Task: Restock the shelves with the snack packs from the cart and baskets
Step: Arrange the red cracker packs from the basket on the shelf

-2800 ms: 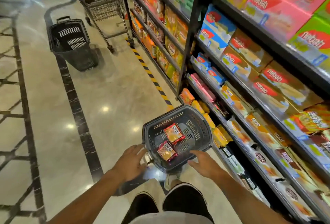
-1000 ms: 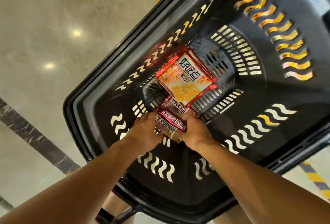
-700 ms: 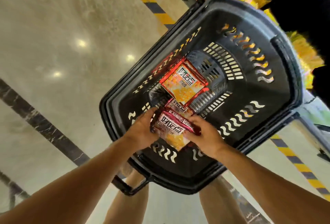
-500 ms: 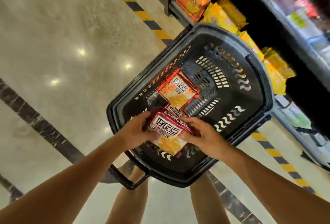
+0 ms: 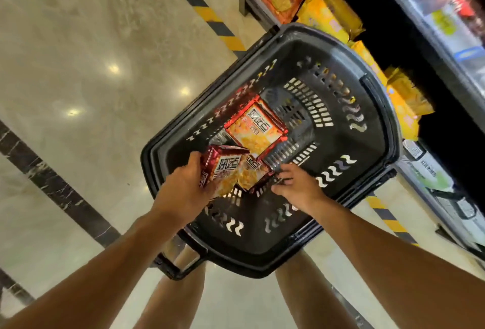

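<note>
1. Since half a second ago, the two-handed hold on the red snack pack (image 5: pixel 219 168) has split: it now sits in the left hand (image 5: pixel 183 192) alone, tilted up over the near-left part of the basket (image 5: pixel 388 129), while the right hand (image 5: pixel 296 187) has let go and dropped toward a second pack.
2. Left hand: thumb on the pack's top-left corner, fingers curled under it; the pack's long axis runs from lower left to upper right.
3. Second pack (image 5: pixel 253 173): lies on the basket floor, just right of the held one and partly tucked under it. Right fingertips (image 5: pixel 279 180) touch its lower right corner; the fingers are bent and narrow, but a closed pinch cannot be confirmed.
4. Third pack (image 5: pixel 256 129): lies flat farther in, toward the basket's centre, well apart from both hands, its long axis again diagonal.
5. Governing relation: the second pack lies ahead and to the left of the right fingers, so the right hand is the nearer one; judged next step is to close on that corner and lift.
6. Surroundings: orange and yellow bags (image 5: pixel 328 13) on the bottom shelf (image 5: pixel 259 11) beyond the basket's far rim; striped floor tape (image 5: pixel 207 17) along the shelf base.
</note>
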Demonstrator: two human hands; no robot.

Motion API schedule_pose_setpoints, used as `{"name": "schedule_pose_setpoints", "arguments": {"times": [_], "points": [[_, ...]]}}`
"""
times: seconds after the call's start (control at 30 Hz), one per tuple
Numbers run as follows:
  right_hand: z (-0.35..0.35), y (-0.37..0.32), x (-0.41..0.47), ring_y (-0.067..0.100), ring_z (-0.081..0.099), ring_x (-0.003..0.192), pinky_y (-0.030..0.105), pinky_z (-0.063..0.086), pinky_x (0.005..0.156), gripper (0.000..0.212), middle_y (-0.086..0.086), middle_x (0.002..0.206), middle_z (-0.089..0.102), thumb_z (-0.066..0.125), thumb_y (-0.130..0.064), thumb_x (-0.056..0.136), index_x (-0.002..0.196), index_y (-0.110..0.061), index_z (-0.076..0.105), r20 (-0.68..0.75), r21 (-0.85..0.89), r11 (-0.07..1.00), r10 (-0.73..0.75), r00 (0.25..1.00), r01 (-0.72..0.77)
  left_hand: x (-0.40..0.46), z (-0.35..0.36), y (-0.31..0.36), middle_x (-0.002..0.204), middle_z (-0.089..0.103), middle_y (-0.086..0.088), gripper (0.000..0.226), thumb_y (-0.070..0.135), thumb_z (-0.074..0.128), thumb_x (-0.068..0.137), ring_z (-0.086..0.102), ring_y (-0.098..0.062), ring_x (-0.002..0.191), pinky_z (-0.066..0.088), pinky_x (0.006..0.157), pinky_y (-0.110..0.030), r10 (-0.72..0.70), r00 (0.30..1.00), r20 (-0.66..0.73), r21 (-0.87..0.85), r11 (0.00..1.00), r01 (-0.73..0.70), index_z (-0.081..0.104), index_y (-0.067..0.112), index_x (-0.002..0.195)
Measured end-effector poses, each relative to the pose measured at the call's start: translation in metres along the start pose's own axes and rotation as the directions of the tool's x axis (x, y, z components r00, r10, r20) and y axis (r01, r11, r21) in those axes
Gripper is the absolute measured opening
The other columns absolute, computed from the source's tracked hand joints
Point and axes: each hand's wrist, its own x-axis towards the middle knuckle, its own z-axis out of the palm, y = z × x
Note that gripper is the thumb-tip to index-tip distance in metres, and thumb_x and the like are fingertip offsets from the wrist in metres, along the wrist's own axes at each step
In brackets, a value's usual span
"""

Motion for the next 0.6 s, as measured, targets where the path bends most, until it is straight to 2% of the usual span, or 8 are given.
{"name": "schedule_pose_setpoints", "arguments": {"times": [0.13, 0.23, 0.27, 0.33, 0.47, 0.53, 0.6], "points": [[0.025, 0.019, 0.063, 0.025, 0.06, 0.119, 0.039, 0.048, 0.103, 0.053, 0.006, 0.129, 0.064, 0.078, -0.011, 0.085, 0.133, -0.012, 0.056, 0.026, -0.173, 0.985, 0.016, 1.0, -0.011, 0.026, 0.029, -0.02, 0.115, 0.072, 0.003, 0.044, 0.036, 0.067, 0.095, 0.071, -0.019, 0.098, 0.06, 0.082, -0.041, -0.036, 0.999, 0.003, -0.014, 0.999, 0.036, 0.038, 0.03, 0.128], [0.051, 0.035, 0.111, 0.024, 0.063, 0.112, 0.032, 0.05, 0.095, 0.043, 0.003, 0.119, 0.067, 0.077, -0.018, 0.085, 0.125, -0.016, 0.06, 0.046, -0.311, 0.95, 0.024, 0.999, -0.009, 0.046, 0.051, -0.036, 0.112, 0.068, 0.012, 0.042, 0.032, 0.065, 0.097, 0.067, -0.007, 0.091, 0.055, 0.075, -0.023, -0.064, 0.998, 0.024, -0.033, 0.997, 0.065, 0.038, 0.029, 0.13], [0.06, 0.042, 0.127, 0.025, 0.063, 0.111, 0.033, 0.051, 0.094, 0.044, 0.005, 0.119, 0.067, 0.077, -0.021, 0.085, 0.125, -0.014, 0.059, 0.027, -0.352, 0.936, 0.032, 0.999, -0.02, 0.052, 0.057, -0.041, 0.111, 0.066, 0.014, 0.042, 0.031, 0.064, 0.098, 0.065, -0.002, 0.088, 0.051, 0.071, -0.015, -0.065, 0.997, 0.029, -0.037, 0.997, 0.066, 0.038, 0.028, 0.13], [0.075, 0.052, 0.154, 0.03, 0.062, 0.116, 0.039, 0.052, 0.097, 0.055, 0.011, 0.125, 0.064, 0.078, -0.027, 0.083, 0.13, -0.011, 0.053, -0.014, -0.423, 0.906, 0.032, 0.999, -0.034, 0.062, 0.067, -0.049, 0.11, 0.064, 0.017, 0.04, 0.029, 0.064, 0.098, 0.063, 0.0, 0.087, 0.047, 0.067, -0.011, -0.072, 0.997, 0.036, -0.043, 0.996, 0.073, 0.039, 0.029, 0.128], [0.095, 0.062, 0.188, 0.036, 0.046, 0.135, 0.047, 0.042, 0.111, 0.094, 0.02, 0.149, 0.041, 0.08, -0.041, 0.082, 0.151, -0.003, 0.029, -0.066, -0.51, 0.856, 0.053, 0.996, -0.079, 0.077, 0.077, -0.065, 0.102, 0.06, 0.022, 0.041, 0.026, 0.067, 0.096, 0.06, 0.005, 0.084, 0.045, 0.061, -0.005, -0.081, 0.995, 0.05, -0.052, 0.995, 0.084, 0.038, 0.032, 0.126], [0.101, 0.065, 0.193, 0.037, 0.041, 0.139, 0.047, 0.038, 0.113, 0.097, 0.021, 0.151, 0.038, 0.081, -0.043, 0.08, 0.151, -0.004, 0.028, -0.096, -0.527, 0.844, 0.058, 0.994, -0.1, 0.082, 0.077, -0.07, 0.099, 0.06, 0.021, 0.044, 0.025, 0.067, 0.096, 0.061, 0.006, 0.081, 0.046, 0.058, -0.008, -0.097, 0.993, 0.064, -0.071, 0.992, 0.102, 0.038, 0.035, 0.128], [0.101, 0.065, 0.19, 0.038, 0.033, 0.142, 0.044, 0.034, 0.116, 0.088, 0.023, 0.151, 0.035, 0.079, -0.044, 0.082, 0.147, -0.004, 0.035, -0.139, -0.573, 0.813, 0.028, 0.99, -0.103, 0.084, 0.075, -0.073, 0.095, 0.059, 0.024, 0.046, 0.022, 0.067, 0.096, 0.059, 0.009, 0.078, 0.048, 0.056, -0.006, -0.107, 0.991, 0.078, -0.075, 0.991, 0.113, 0.038, 0.034, 0.13]]}}
